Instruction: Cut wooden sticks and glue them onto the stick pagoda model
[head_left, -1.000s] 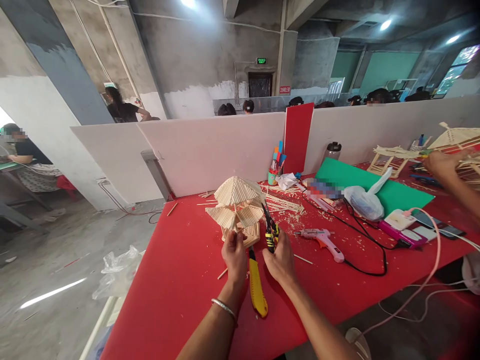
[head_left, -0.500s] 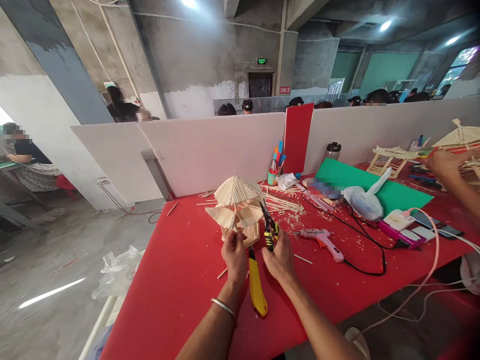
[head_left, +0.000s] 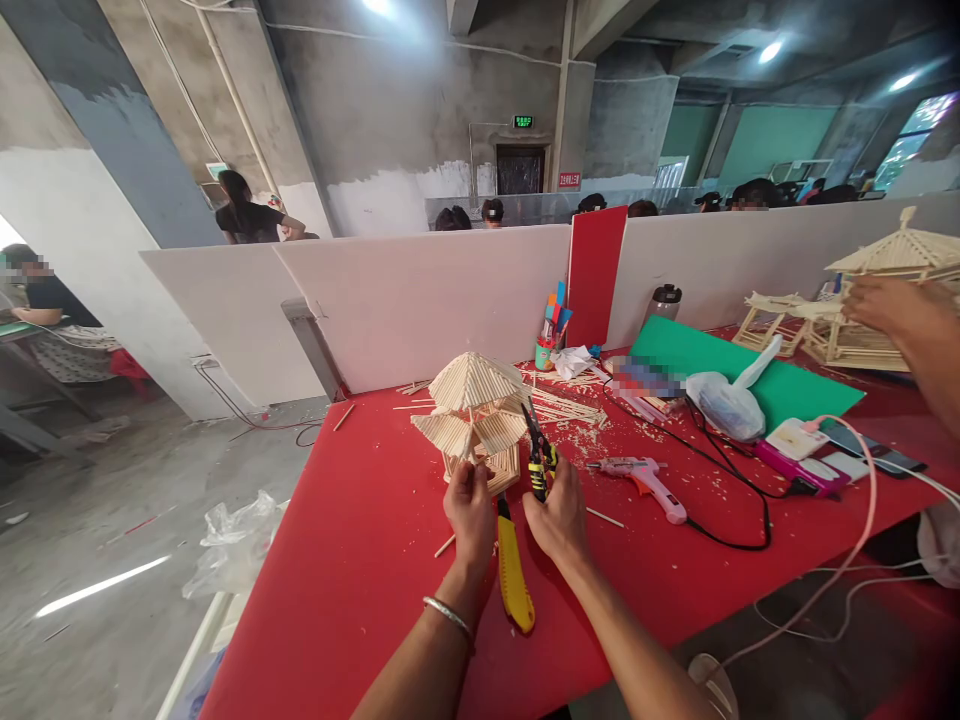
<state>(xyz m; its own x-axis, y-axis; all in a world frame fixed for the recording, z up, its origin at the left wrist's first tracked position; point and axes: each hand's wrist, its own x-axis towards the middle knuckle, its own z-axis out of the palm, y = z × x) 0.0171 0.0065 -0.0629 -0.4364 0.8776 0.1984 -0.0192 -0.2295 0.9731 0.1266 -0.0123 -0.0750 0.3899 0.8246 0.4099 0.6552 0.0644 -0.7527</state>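
Observation:
A small two-tiered pavilion (head_left: 476, 385) built of thin wooden sticks stands on the red table. In front of its base, my left hand (head_left: 470, 510) is closed in a pinch; what it holds, if anything, is hidden by the fingers. My right hand (head_left: 559, 515) is wrapped round a pair of pliers (head_left: 538, 465) with black and yellow handles, jaws pointing up beside the pavilion's right side. Between my wrists lies a yellow utility knife (head_left: 515, 580), its far end near the pavilion's base.
A pink glue gun (head_left: 649, 485) with a black cord lies to the right. Loose sticks (head_left: 566, 402) and scraps are scattered behind. Further right are a green board (head_left: 795, 385), a power strip (head_left: 802, 475) and a co-worker's hand (head_left: 892, 305) at a larger stick pavilion (head_left: 900, 250).
My hands, the pliers and the small pavilion look unmoved. At the right, the co-worker's hand has shifted and the larger stick pavilion now shows more fully, its base lower on the table.

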